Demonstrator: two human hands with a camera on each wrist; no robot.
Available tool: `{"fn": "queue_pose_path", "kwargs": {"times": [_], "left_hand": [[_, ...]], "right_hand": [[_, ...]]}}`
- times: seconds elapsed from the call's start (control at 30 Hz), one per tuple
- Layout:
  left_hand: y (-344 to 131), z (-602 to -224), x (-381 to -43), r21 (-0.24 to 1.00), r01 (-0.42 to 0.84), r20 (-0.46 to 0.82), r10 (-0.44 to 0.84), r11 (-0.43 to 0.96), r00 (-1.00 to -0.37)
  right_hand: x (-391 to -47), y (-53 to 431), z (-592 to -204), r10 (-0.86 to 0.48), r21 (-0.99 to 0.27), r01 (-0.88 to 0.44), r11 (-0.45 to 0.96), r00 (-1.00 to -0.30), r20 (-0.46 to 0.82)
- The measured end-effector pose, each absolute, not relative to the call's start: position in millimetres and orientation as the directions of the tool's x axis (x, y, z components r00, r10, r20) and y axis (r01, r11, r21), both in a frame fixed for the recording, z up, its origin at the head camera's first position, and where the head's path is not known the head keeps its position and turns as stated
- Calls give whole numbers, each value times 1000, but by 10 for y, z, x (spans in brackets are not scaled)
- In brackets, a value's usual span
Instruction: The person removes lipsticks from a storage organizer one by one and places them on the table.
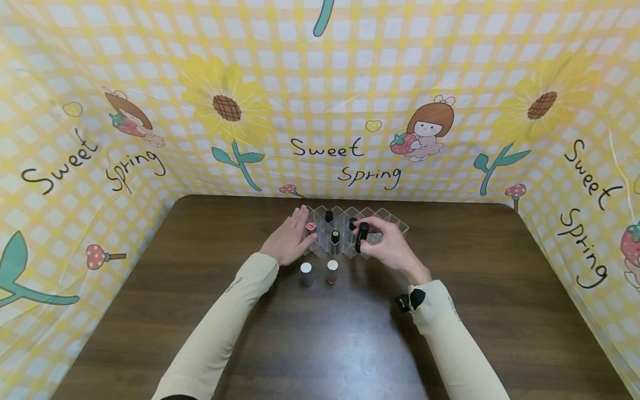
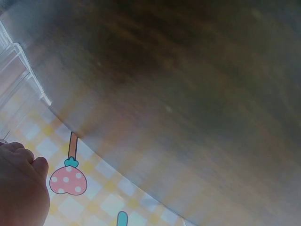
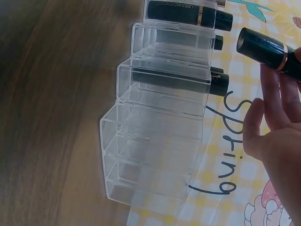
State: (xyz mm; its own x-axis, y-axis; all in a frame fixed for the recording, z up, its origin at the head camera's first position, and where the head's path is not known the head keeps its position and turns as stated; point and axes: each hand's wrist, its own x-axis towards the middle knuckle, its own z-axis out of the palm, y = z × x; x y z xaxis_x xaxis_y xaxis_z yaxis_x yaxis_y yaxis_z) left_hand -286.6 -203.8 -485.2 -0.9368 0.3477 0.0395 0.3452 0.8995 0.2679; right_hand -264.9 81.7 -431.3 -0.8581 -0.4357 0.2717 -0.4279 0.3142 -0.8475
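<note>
A dark brown wooden table (image 1: 210,239) with rounded far corners fills the lower part of the head view, its grain running crosswise and a pale patch of reflected light gleaming near the front. Checked cloth (image 1: 320,94) in yellow and white surrounds the table on 3 visible sides, printed with large sunflowers (image 1: 227,108), cartoon girls hugging strawberries and the words "Sweet Spring"; the side walls show soft folds.

Toward the table's far edge stands a clear holder (image 3: 155,150) divided into compartments. The right hand (image 1: 392,244) pinches a black lipstick tube (image 1: 362,236) with a gold band, thumb on the near side and fingers on the far side. In the right wrist view this tube is apart from the holder, beyond the compartments' top rims. The left hand (image 1: 287,239) lies at the holder's left end, fingers straight, thumb spread toward its front corner.

Inside the holder stand a red-topped tube (image 1: 311,228) and 3 black tubes (image 1: 335,237). On the bare wood just in front, 2 white-topped tubes (image 1: 332,272) stand upright, slightly apart.
</note>
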Motion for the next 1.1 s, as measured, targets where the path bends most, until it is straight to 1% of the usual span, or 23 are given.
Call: {"fn": "queue_pose_path", "kwargs": {"times": [0.13,0.47,0.93,1.1], "left_hand": [[-2045,-4855,-2868,268,349,41,351,898,-936],[-2041,-4852,-2857,265,354,47,354,897,-934],[-2045,-4842,-2855,262,363,47,363,894,-930],[-2047,-4836,-2857,255,367,50,367,895,-929]], "right_hand": [[-2630,815,-4323,-448,-846,-419,330,-858,250],[-2591,803,-4374,-478,-829,-450,331,-838,264],[-2588,802,-4454,-528,-832,-473,291,-804,273],[-2583,812,-4458,-538,-823,-481,303,-799,269]]}}
